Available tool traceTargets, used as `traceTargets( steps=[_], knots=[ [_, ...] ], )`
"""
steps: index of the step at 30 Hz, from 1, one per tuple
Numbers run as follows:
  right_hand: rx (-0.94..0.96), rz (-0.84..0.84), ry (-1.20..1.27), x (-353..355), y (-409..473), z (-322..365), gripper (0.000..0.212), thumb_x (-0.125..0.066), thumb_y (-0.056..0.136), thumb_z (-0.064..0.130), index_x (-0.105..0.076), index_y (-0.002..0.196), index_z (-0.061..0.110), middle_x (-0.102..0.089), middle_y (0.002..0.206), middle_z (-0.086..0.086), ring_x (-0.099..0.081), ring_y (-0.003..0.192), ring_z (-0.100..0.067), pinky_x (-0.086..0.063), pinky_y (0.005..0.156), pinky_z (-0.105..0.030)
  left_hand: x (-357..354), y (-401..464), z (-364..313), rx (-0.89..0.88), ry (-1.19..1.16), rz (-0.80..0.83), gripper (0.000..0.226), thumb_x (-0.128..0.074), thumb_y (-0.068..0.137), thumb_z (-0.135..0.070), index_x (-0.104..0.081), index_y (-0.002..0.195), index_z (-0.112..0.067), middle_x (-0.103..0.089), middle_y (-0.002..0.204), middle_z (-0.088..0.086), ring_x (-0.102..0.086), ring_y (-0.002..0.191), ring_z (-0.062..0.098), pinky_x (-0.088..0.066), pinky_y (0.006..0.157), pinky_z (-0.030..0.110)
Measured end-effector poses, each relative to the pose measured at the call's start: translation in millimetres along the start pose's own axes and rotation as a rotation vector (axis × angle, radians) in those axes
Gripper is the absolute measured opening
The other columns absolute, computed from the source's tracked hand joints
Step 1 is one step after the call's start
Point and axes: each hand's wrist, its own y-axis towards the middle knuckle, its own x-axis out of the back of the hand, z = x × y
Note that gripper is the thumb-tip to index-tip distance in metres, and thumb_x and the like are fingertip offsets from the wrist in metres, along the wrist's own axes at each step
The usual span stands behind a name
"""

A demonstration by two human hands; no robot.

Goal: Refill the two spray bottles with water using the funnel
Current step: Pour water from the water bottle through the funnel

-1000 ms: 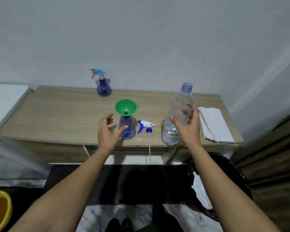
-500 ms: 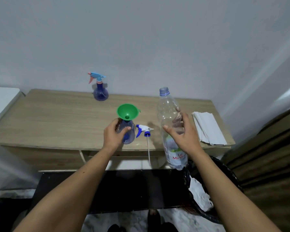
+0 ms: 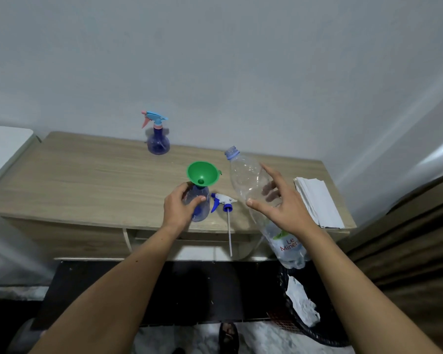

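While tilted with its open neck toward the green funnel (image 3: pixel 202 173), clear plastic water bottle (image 3: pixel 251 185) held off the worktop (image 3: pixel 87 180) by right hand (image 3: pixel 283 206), thumb and fingers wrapped round its middle, index finger raised along the side. Water pooled at the labelled bottom end, which hangs past the front edge of the worktop. Bottle mouth above and just right of the funnel rim, not touching it.

Funnel seated upright in the neck of a blue spray bottle (image 3: pixel 198 204) near the front edge. Left hand (image 3: pixel 179 209) curled round that bottle's body, thumb on its near side. Just beside it on the right, lying flat, detached white and blue spray head (image 3: pixel 223 200), its thin dip tube (image 3: pixel 230 235) pointing off the front edge.

At the back of the worktop, near the wall, second blue spray bottle (image 3: pixel 158 141) standing upright with a light blue and pink trigger top fitted. At the right end, stack of folded white paper towels (image 3: pixel 317 200). Below, on the floor at right, dark bin (image 3: pixel 315 335) holding crumpled white paper.
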Motion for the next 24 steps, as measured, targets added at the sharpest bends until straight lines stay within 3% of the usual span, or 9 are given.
traceTargets(
  steps=[5, 9, 14, 24],
  knots=[
    [0.046, 0.104, -0.213, 4.0, 9.8, 2.9, 0.088, -0.082, 0.08, 0.06, -0.031, 0.152, 0.06, -0.059, 0.105, 0.008, -0.06, 0.091, -0.017, -0.056, 0.088, -0.046, 0.1, 1.1, 3.0, -0.006, -0.002, -0.002, 0.041, -0.089, 0.083, -0.023, -0.071, 0.121, -0.021, -0.075, 0.112, -0.004, -0.069, 0.106, 0.016, -0.056, 0.093, 0.032],
    [0.076, 0.129, -0.327, 9.1, 16.2, -1.5, 0.087, -0.08, 0.081, 0.058, -0.03, 0.152, 0.057, -0.056, 0.118, 0.014, -0.057, 0.099, -0.011, -0.053, 0.096, -0.043, -0.3, 0.9, 3.6, -0.013, -0.015, 0.003, 0.042, -0.088, 0.084, -0.021, -0.071, 0.122, -0.02, -0.075, 0.113, -0.004, -0.069, 0.106, 0.016, -0.055, 0.094, 0.031],
    [0.093, 0.147, -0.487, 13.0, 27.3, -2.6, 0.087, -0.075, 0.08, 0.065, -0.025, 0.152, 0.06, -0.057, 0.115, 0.008, -0.06, 0.109, -0.024, -0.052, 0.091, -0.043, 1.5, 1.3, 3.3, -0.019, -0.019, 0.022, 0.039, -0.087, 0.085, -0.019, -0.071, 0.121, -0.018, -0.074, 0.112, -0.004, -0.069, 0.106, 0.015, -0.056, 0.094, 0.029],
    [0.135, 0.187, -0.65, 17.2, 40.4, 10.5, 0.087, -0.07, 0.081, 0.067, -0.021, 0.152, 0.061, -0.056, 0.115, 0.005, -0.059, 0.107, -0.03, -0.054, 0.091, -0.052, 2.6, 2.2, 3.1, -0.035, -0.01, 0.029, 0.04, -0.088, 0.085, -0.018, -0.071, 0.121, -0.015, -0.075, 0.11, -0.004, -0.069, 0.103, 0.013, -0.055, 0.093, 0.027]
  ],
)
